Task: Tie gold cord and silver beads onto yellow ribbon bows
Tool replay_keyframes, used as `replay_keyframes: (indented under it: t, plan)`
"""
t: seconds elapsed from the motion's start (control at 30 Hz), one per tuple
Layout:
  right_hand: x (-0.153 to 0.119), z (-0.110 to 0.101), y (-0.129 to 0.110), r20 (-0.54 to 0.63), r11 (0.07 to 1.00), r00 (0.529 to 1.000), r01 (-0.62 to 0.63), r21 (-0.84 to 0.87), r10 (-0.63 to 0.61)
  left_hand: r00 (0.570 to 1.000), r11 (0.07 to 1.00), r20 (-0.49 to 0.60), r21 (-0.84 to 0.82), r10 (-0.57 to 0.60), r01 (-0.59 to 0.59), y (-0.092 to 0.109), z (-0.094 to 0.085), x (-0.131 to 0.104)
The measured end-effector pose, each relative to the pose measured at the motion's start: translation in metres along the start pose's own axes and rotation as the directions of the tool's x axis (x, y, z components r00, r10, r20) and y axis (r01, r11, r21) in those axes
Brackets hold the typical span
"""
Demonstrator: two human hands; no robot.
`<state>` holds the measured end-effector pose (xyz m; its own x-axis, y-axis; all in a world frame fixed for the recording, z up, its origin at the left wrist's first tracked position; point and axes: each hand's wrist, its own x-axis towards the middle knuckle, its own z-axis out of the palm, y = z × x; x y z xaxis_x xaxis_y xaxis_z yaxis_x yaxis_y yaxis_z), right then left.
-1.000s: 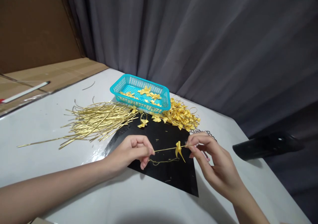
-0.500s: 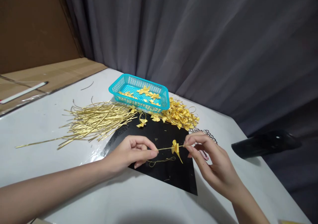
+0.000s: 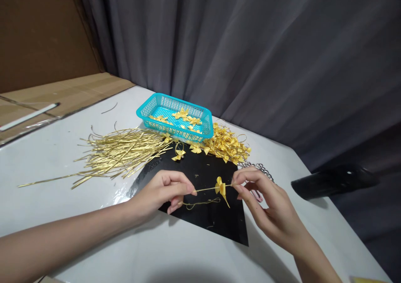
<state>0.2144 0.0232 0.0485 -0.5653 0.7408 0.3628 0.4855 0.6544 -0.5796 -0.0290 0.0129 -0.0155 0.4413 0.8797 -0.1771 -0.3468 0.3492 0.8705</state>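
Observation:
A thin gold cord (image 3: 205, 189) runs stretched between my two hands above a black mat. My left hand (image 3: 169, 191) pinches one end between thumb and forefinger; my right hand (image 3: 266, 199) pinches the other end with its fingertips. On the cord, nearer to my right hand, sits a yellow ribbon bow (image 3: 220, 187) with one tail pointing down. A fine looped thread (image 3: 203, 203) extends from beneath my left fingers over the black mat (image 3: 216, 224); whether those fingers hold it I cannot tell.
A blue basket (image 3: 175, 131) with several yellow bows stands at the back. Gold twist strips (image 3: 122, 151) lie to the left, a heap of yellow bows (image 3: 228, 143) to the right. Beyond my right hand are a beaded chain (image 3: 263, 169) and a black cylindrical object (image 3: 328, 182).
My left hand has slid slightly left along the cord, and more cord shows between it and the bow. My right hand stays nearly in place.

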Motion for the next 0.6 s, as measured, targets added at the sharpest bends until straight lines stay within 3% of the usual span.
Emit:
replay_keyframes:
  t: [0.6]
  plan:
    - [-0.0015,-0.0053,-0.0015,0.036,0.998,0.999,0.030,-0.050,-0.028,0.999,0.999,0.037,-0.042,0.004,-0.002,-0.0026,-0.0007,0.0005]
